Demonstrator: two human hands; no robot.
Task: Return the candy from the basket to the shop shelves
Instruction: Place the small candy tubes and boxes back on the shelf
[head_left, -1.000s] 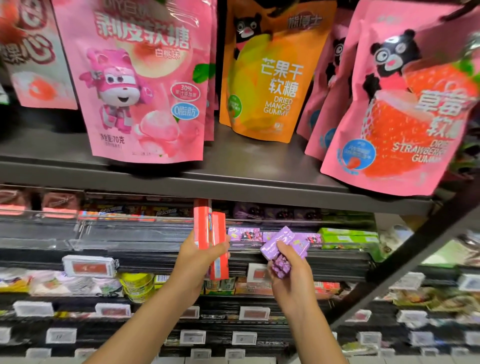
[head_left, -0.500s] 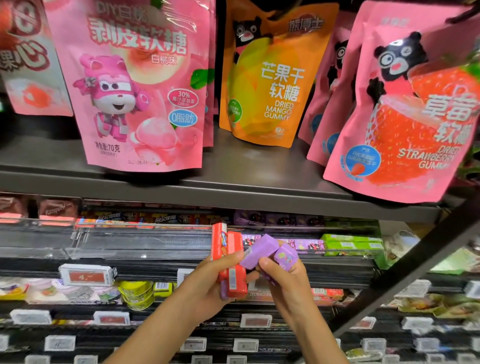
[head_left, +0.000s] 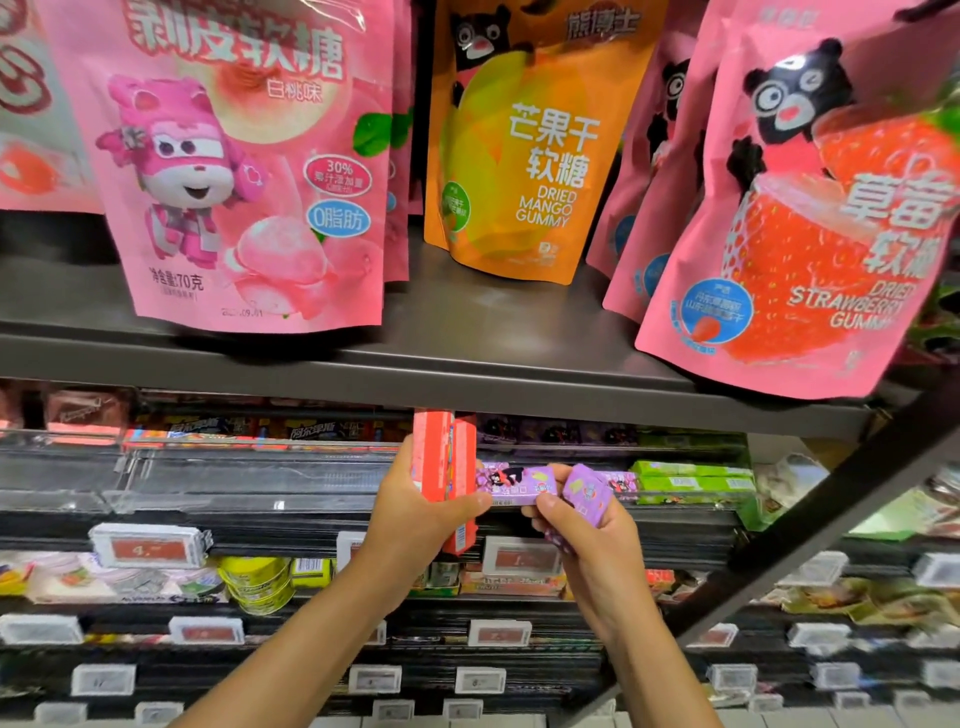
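My left hand (head_left: 415, 525) grips two red candy packs (head_left: 444, 457) held upright, their tops reaching the underside of the grey shelf. My right hand (head_left: 587, 540) holds purple candy packs; one purple pack (head_left: 519, 486) lies flat, pinched between thumb and fingers at the front of the purple row (head_left: 621, 480), and another purple pack (head_left: 587, 493) stays in the same hand. The left thumb touches the flat pack's left end. The basket is out of view.
Green packs (head_left: 691, 478) lie right of the purple row. Large gummy bags, pink (head_left: 234, 171), orange (head_left: 530, 140) and strawberry (head_left: 810, 218), stand on the grey shelf (head_left: 467, 374) above. Price tags (head_left: 150, 545) and yellow tins (head_left: 254, 577) fill lower shelves. A dark diagonal bar (head_left: 831, 514) crosses at right.
Both hands rose toward the purple row. My right hand turned one purple pack flat and pushed it to the shelf front; the red packs moved up under the shelf.
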